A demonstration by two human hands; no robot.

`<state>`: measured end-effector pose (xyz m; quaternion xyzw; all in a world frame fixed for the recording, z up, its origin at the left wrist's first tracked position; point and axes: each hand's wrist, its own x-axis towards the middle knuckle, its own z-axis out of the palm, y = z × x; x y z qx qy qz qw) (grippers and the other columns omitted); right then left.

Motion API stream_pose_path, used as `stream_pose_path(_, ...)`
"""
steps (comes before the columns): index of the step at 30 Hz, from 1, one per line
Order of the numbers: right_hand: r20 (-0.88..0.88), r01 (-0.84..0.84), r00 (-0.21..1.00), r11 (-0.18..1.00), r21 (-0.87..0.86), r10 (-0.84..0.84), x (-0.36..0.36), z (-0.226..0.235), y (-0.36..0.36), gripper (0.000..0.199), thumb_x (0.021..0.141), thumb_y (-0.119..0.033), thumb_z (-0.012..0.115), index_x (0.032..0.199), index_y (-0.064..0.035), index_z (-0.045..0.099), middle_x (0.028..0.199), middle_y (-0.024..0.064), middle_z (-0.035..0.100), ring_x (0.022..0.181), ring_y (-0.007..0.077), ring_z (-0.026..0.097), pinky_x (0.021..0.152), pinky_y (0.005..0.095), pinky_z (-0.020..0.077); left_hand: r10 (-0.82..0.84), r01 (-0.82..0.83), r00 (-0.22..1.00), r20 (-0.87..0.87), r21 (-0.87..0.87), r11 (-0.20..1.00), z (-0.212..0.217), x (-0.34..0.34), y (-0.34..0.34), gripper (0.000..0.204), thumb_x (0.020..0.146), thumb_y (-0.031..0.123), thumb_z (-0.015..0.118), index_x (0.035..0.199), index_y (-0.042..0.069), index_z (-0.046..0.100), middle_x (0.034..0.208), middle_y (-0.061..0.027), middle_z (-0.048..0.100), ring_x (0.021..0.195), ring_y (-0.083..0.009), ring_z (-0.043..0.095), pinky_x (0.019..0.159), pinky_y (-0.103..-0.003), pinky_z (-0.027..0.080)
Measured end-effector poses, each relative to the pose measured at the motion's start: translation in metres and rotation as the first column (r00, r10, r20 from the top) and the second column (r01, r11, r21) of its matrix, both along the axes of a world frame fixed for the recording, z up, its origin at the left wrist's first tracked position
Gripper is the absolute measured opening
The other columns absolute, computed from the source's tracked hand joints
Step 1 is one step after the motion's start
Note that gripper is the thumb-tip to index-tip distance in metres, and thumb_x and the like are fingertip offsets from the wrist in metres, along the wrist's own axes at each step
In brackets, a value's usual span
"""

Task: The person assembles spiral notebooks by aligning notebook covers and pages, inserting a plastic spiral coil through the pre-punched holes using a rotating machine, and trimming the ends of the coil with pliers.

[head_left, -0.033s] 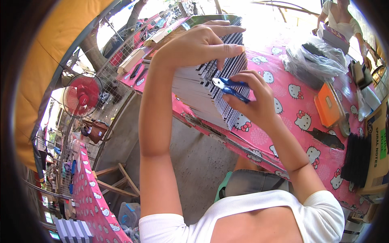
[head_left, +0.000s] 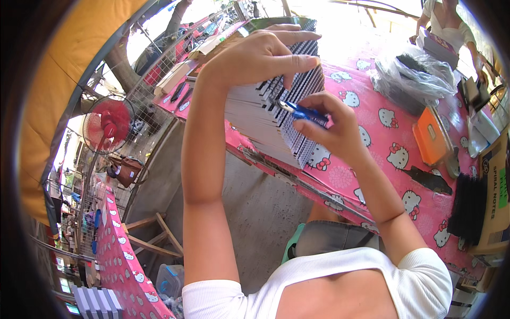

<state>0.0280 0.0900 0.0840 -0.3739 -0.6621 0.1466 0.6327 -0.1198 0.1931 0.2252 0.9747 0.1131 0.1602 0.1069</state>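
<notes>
A tall stack of spiral-bound notebooks (head_left: 249,114) stands on the pink table, its black coil bindings (head_left: 295,135) facing right. My left hand (head_left: 265,56) lies over the top of the stack, fingers stretched and thumb apart, touching the upper notebooks near their bound edge. In my right hand (head_left: 332,122) is a pair of blue-handled pliers (head_left: 307,114), the handles squeezed together. The metal jaws are at the coil ends on the near corner of the stack, just below my left hand. Whether a wire end sits between the jaws is too small to tell.
A pink cat-print cloth covers the table (head_left: 361,183). To the right are a clear plastic bag (head_left: 414,80), an orange case (head_left: 431,137), black coils (head_left: 467,207) and a cardboard box (head_left: 494,196). Another person (head_left: 451,29) stands at the far right. A red fan (head_left: 109,127) is at left.
My right hand has squeezed the pliers: their handles were spread and are now together. The jaws have shifted slightly. My left hand stays on the stack.
</notes>
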Motion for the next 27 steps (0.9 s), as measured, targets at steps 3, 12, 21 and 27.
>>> stream_pose_path(3,-0.702,-0.779,0.592,0.503,-0.374,0.396,0.011,0.006,0.001,0.036,0.085,-0.030,0.069,0.093,0.0045,0.063,0.069,0.0090,0.063,0.054,0.0141,0.059,0.051,0.0235,0.0483,0.001,-0.002,1.000,0.026,0.038,0.999,-0.001,0.000,0.001,0.054,0.086,0.051,0.057,0.056,0.008,0.070,0.133,-0.0122,0.052,0.135,-0.0328,0.031,0.111,-0.043,0.021)
stream_pose_path(12,0.158,0.242,0.944,0.932,0.270,-0.291,0.001,0.002,-0.019,0.040,0.070,-0.025,0.079,0.101,-0.0063,0.063,0.093,0.0097,0.061,0.087,0.0251,0.061,0.073,0.0353,0.0493,-0.023,0.019,0.999,0.049,0.080,0.997,0.001,0.000,0.002,0.050,0.085,0.047,0.061,0.057,0.008,0.070,0.130,-0.0143,0.055,0.131,-0.0306,0.038,0.109,-0.041,0.026)
stream_pose_path(21,-0.661,-0.802,0.588,0.227,-0.553,0.466,0.035,0.021,0.004,0.038,0.084,-0.034,0.069,0.103,-0.0014,0.065,0.082,0.0089,0.069,0.075,0.0193,0.067,0.067,0.0329,0.0535,-0.036,0.035,0.999,0.027,0.028,0.999,0.002,-0.002,0.001,0.045,0.084,0.044,0.063,0.059,0.007,0.070,0.128,-0.0139,0.057,0.130,-0.0295,0.040,0.109,-0.040,0.025)
stream_pose_path(27,0.150,0.143,0.974,0.976,0.165,-0.168,0.006,-0.015,-0.013,0.041,0.073,-0.028,0.077,0.103,-0.0041,0.063,0.089,0.0099,0.065,0.080,0.0244,0.063,0.069,0.0333,0.0508,-0.022,0.021,0.999,0.031,0.041,0.999,0.006,-0.002,0.000,0.041,0.083,0.042,0.064,0.061,0.009,0.072,0.126,-0.0131,0.058,0.129,-0.0300,0.042,0.109,-0.039,0.028)
